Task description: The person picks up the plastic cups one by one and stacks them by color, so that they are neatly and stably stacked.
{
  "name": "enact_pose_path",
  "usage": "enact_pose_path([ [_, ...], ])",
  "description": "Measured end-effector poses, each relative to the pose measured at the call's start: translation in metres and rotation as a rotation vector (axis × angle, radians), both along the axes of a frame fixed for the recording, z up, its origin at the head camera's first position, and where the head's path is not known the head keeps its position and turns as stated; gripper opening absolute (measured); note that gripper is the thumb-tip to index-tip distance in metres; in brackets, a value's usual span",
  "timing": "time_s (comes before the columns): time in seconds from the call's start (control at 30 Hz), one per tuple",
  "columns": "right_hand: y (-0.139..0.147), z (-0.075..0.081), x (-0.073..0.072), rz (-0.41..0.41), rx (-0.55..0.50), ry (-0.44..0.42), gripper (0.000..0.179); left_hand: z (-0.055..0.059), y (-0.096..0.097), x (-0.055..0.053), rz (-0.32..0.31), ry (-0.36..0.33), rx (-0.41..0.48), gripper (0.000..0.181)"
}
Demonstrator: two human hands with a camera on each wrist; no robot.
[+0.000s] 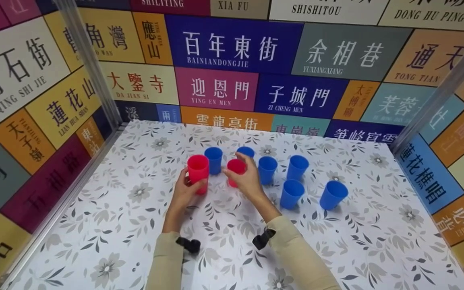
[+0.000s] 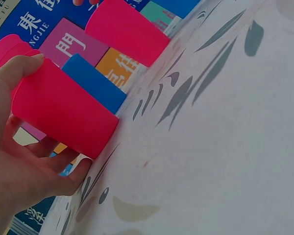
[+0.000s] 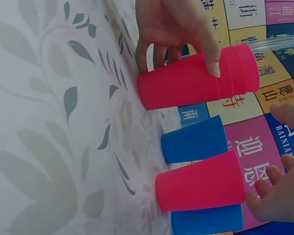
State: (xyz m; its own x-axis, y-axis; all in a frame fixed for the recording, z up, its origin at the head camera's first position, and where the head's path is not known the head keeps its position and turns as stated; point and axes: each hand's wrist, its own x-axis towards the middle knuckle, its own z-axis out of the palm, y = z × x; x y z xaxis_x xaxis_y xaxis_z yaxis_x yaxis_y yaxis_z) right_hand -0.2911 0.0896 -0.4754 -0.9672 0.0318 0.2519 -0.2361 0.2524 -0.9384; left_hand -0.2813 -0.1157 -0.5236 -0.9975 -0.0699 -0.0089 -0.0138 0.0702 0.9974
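My left hand (image 1: 180,195) holds a stack of nested red plastic cups (image 1: 198,172), thumb on the near side and fingers round the far side. In the right wrist view the stack (image 3: 186,81) shows several rims, its base down at the tabletop. To its right stands a single red cup (image 1: 236,166), upright on the table. My right hand (image 1: 251,181) is at this cup, thumb and fingers spread apart near its rim. In the right wrist view those fingers (image 3: 265,188) lie beside the rim of the red cup (image 3: 201,183), not wrapped round it.
Several blue cups stand upright: one behind the red stack (image 1: 214,161), one behind my right hand (image 1: 245,151), others to the right, the farthest a blue cup (image 1: 334,196). The table has a leaf-patterned cover (image 1: 107,266). Sign-covered walls (image 1: 232,44) enclose it at back and sides.
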Motion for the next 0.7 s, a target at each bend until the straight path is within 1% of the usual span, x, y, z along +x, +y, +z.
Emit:
enact_pose_path([
  [0.1, 0.000, -0.001, 0.000, -0.022, 0.011, -0.003, 0.067, 0.000, 0.000, -0.001, 0.006, -0.013, -0.015, 0.075],
  [0.13, 0.000, -0.001, 0.001, -0.028, 0.012, -0.002, 0.067, -0.002, 0.000, -0.002, 0.011, -0.014, -0.017, 0.076],
  [0.17, 0.000, -0.002, 0.001, -0.031, 0.008, 0.002, 0.067, -0.007, -0.001, -0.005, 0.018, -0.021, -0.021, 0.076],
  [0.3, 0.001, -0.005, 0.003, -0.051, -0.001, 0.012, 0.064, -0.007, -0.001, -0.005, 0.018, -0.041, -0.026, 0.076],
  [0.43, 0.002, -0.008, 0.004, -0.075, 0.008, -0.023, 0.065, -0.007, -0.001, -0.005, 0.013, -0.051, -0.030, 0.076],
  [0.7, 0.003, -0.018, -0.001, -0.086, 0.008, -0.110, 0.075, -0.009, -0.001, -0.005, 0.017, -0.029, -0.022, 0.074],
])
